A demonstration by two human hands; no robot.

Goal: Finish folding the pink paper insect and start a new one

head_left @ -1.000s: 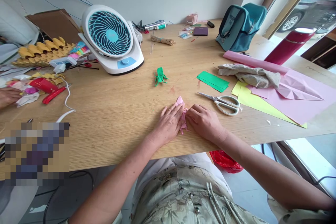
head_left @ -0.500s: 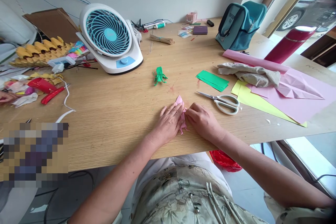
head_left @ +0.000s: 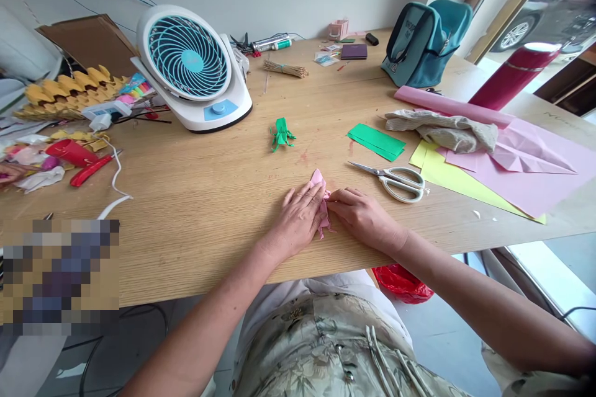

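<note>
"Right hand [head_left: 367, 216] shifted since the frame half a second earlier: its wrist had swung slightly outward, to the right. Left hand [head_left: 298, 218] stayed put."

"State of each?"

"Left lay flat, fingers extended, over the folded pink paper [head_left: 318, 177]. Right had thumb and fingers drawn together, pinching at the paper's right edge. Whether the hands touched each other, I could not tell."

"Position of the paper?"

"On the table [head_left: 200, 223], mostly under the left fingers. Its pointed tip showed beyond them; thin ends showed on the near side, between the hands."

"Surroundings?"

"Green paper figure [head_left: 281, 134] stood beyond the left hand, well apart. Scissors [head_left: 382, 174] lay beyond and right of the right hand, blades toward the left. Green paper strips [head_left: 376, 141] lay farther out, past the scissors; a yellow sheet [head_left: 449, 183] lay to their right, partly under pink sheets [head_left: 549, 189]. Fan [head_left: 190, 62] noted far beyond the left hand, to its left."
</note>
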